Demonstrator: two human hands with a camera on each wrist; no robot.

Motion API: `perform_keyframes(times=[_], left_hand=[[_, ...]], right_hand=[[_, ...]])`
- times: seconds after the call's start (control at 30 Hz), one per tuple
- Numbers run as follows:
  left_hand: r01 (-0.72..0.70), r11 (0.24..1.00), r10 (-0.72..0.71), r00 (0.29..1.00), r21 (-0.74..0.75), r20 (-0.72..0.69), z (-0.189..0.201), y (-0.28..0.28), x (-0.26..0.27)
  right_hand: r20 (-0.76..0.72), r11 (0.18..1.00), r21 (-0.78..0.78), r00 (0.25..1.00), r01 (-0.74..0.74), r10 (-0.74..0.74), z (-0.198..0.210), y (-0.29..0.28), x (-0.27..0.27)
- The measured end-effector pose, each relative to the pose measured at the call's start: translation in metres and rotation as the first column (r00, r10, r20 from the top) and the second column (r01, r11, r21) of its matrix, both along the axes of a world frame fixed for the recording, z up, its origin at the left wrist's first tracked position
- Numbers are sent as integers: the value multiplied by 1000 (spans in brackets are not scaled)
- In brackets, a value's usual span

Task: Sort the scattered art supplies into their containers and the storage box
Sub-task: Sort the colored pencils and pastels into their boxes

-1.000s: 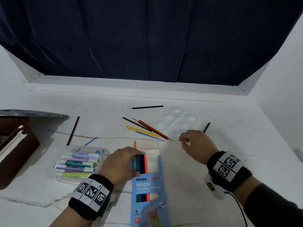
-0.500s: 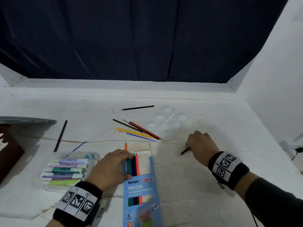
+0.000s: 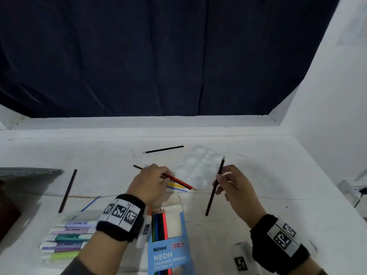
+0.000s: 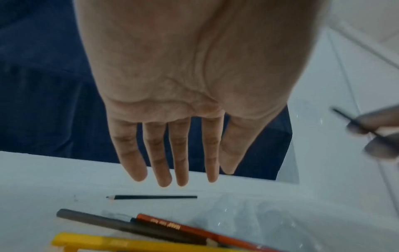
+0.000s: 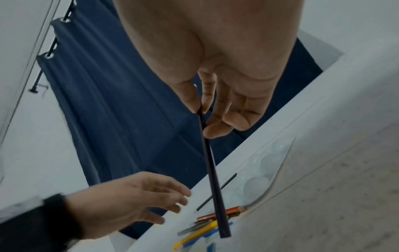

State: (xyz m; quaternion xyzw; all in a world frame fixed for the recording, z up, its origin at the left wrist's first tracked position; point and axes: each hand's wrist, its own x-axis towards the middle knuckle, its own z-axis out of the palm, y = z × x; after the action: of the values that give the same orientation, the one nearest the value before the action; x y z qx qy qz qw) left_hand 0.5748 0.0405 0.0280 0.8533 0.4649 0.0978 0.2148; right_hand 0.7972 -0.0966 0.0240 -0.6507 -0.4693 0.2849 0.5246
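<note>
Gripping a dark pencil (image 3: 215, 186) in our right hand (image 3: 236, 187), clear of the table (image 3: 278, 175).
Thumb and fingers pinched it; our left hand (image 3: 148, 184) hovered, fingers straight, over loose pencils (image 3: 179, 180) beside the palette (image 3: 198, 167).

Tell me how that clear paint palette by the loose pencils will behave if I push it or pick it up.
The palette looks like thin clear moulded plastic, so it is probably light and would slide easily on the smooth table. Its shallow wells suggest it may flex if lifted by one edge. Pushed leftward, it would likely nudge the red pencil at its edge.
</note>
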Motion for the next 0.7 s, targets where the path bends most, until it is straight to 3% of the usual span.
perform_keyframes(times=[0.13,0.3,0.53,0.7], left_hand=[[8,1000,-13,972,-23,-233,-4,31,34],[104,994,-72,859,36,-507,-6,42,58],[254,955,-121,804,152,-582,-4,48,52],[327,932,-202,826,155,-527,-8,51,46]], right_hand=[[-119,999,23,992,33,-30,-3,-11,-11],[-132,998,42,990,52,-46,0,-24,-17],[-145,996,53,988,69,-60,3,-29,-15],[-129,997,43,990,61,-55,-5,-26,-20]])
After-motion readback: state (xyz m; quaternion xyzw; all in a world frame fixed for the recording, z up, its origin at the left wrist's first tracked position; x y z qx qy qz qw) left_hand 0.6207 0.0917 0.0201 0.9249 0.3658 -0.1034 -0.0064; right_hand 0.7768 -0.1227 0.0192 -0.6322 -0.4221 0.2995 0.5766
